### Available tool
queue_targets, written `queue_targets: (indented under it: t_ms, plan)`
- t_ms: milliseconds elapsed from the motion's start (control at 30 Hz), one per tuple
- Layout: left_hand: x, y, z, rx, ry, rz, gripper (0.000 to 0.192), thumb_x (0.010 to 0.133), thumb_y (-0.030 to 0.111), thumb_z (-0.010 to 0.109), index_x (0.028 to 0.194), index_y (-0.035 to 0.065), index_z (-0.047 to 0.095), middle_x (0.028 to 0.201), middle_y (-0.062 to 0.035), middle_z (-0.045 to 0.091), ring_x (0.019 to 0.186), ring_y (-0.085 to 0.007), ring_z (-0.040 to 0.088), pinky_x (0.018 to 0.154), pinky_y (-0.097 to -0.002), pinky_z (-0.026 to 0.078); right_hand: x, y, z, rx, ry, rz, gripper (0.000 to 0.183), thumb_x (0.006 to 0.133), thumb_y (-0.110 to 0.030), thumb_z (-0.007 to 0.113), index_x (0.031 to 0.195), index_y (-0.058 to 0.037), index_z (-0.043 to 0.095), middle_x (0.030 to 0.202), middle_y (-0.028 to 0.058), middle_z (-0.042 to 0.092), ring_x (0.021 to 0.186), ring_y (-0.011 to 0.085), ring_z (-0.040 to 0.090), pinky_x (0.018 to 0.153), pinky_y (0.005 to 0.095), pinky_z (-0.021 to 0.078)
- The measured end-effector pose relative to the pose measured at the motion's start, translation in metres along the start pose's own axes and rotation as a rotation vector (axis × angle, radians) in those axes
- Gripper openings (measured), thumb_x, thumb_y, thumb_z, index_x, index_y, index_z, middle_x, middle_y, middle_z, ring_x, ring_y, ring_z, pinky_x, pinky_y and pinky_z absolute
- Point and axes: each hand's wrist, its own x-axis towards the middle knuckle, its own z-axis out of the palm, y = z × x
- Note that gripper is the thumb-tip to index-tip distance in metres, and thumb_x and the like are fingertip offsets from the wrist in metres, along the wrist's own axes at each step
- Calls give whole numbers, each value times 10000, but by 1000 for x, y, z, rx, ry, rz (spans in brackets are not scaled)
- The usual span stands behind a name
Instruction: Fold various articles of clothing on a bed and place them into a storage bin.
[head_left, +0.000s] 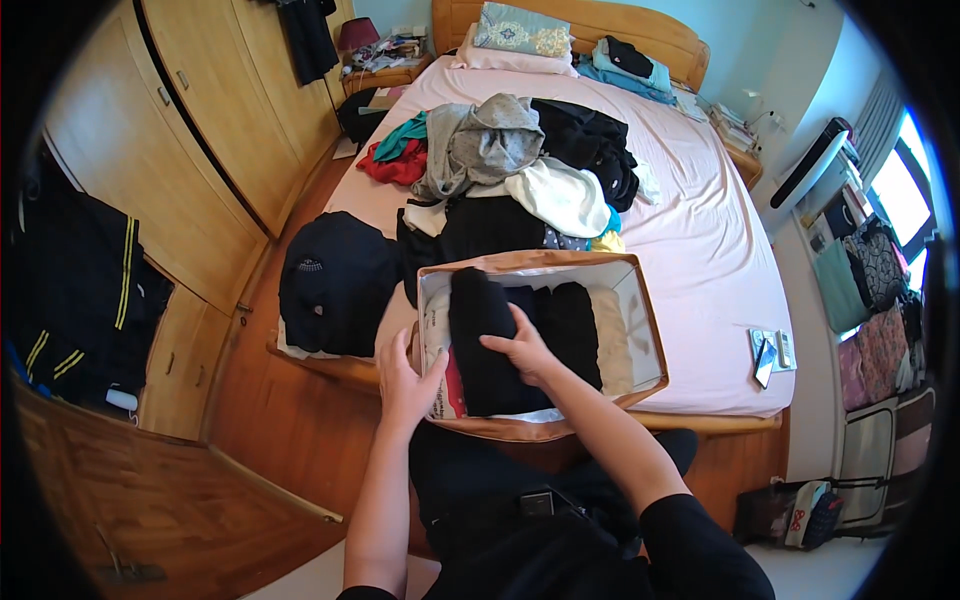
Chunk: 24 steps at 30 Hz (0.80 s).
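A brown fabric storage box (651, 322) with a pale lining stands at the foot of the bed. My right hand (527, 351) is inside it, gripping a black folded garment (480, 330), thumb on top and the other fingers out of sight. My left hand (405, 382) straddles the box's left wall, its thumb over the rim and its fingers outside. More dark folded clothing (574, 330) sits to the right of the held garment, beside a beige folded piece (613, 337). Along the left wall are a white printed cloth (436, 319) and a red piece (454, 386).
Behind the box, a heap holds a grey garment (480, 146), black clothes (589, 142) and a white garment (562, 195). A dark clothing stack (337, 285) lies left of the box. A phone (765, 363) rests at the bed's right corner. Wooden wardrobes (217, 97) line the left side.
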Motion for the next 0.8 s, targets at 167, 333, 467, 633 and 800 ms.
queue_targets:
  t_ms: [167,333,467,633,800]
  plan:
    - [-18,-64,10,-731,-451,-476,892,820,19,637,1611,92,229,1453,-178,510,1258,-274,565,1043,-383,469,41,89,41,-251,-185,-32,1010,782,-94,850,1562,21,218,1383,191,559,1267,279,556,1068,370,462]
    - [-13,-45,9,-113,-448,-364,714,817,24,523,1510,74,360,1116,-331,646,1067,-461,641,941,-454,513,43,107,39,-949,3,-132,1085,755,-340,848,1558,26,217,1440,330,465,1314,435,519,1110,434,423]
    - [-11,-40,-4,-59,-480,-305,825,829,47,520,1599,178,254,1118,-354,652,1051,-492,644,953,-521,510,-1,49,68,-1448,-3,-521,1171,664,-537,840,1548,-19,272,1563,354,248,1437,530,301,1127,560,367]
    - [-1,-28,-4,116,-500,-225,661,879,58,508,1517,12,340,1056,-346,666,965,-481,667,881,-533,531,2,31,73,-1813,-454,-631,1200,613,-643,820,1524,-25,341,1586,274,271,1476,517,214,1089,709,317]
    - [4,-21,4,99,-448,-215,410,892,10,505,1299,-35,500,958,-353,665,909,-513,654,827,-565,529,22,44,79,-1956,-614,-407,1247,567,-624,852,1519,-5,337,1579,265,273,1476,505,209,1068,740,331]
